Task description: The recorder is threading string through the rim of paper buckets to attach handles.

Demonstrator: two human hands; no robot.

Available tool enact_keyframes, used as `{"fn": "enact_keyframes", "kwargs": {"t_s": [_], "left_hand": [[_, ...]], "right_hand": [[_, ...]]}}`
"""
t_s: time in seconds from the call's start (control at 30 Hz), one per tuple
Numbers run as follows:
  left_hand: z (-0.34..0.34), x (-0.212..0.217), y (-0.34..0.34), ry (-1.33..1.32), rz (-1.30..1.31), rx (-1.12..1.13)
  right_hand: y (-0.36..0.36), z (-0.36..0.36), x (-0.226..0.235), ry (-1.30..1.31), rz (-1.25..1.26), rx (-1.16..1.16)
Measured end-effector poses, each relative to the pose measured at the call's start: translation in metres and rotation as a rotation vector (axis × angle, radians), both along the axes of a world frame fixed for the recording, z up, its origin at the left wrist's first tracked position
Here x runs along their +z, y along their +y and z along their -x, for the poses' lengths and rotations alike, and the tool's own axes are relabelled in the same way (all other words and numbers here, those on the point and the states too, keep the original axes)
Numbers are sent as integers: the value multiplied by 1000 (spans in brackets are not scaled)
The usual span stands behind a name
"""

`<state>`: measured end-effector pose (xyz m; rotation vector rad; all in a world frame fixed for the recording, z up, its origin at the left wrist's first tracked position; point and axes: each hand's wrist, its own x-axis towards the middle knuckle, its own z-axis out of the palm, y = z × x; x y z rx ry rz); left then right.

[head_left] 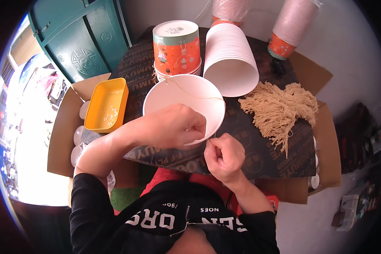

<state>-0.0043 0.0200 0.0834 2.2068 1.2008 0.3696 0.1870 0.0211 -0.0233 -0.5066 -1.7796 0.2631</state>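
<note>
A white paper bowl (180,94) stands on a dark printed board (258,154) across my lap. My left hand (173,126) grips the bowl's near rim, fingers curled over the edge. My right hand (225,155) is closed just below the rim, pinching a thin tan string (186,89) that runs across the bowl's mouth. A heap of tan string pieces (281,111) lies to the right of the bowl.
An orange printed bowl stack (176,48) stands behind the white bowl. A lying stack of white bowls (230,57) is beside it, with more stacks (291,25) at the back. A yellow tray (106,105) sits left on a cardboard box (63,139).
</note>
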Motion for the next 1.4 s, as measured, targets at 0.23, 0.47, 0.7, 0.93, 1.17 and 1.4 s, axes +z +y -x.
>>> {"fn": "enact_keyframes", "kwargs": {"t_s": [0.23, 0.47, 0.7, 0.93, 1.17, 1.4], "left_hand": [[-2, 6, -15, -93, -167, 132], [-5, 4, -15, -339, 87, 249], [-2, 1, -2, -609, 475, 287], [-6, -1, -1, -694, 538, 265], [-2, -5, 2, -670, 509, 158], [2, -4, 0, -740, 563, 211]], "right_hand": [[1, -17, 21, -124, 8, -12], [3, -22, 42, -134, 6, 48], [12, -22, 53, -174, 41, 111], [31, -19, 80, -206, -44, 139], [49, 4, 85, -235, -192, 263], [31, -18, 76, -348, 90, 97]]}}
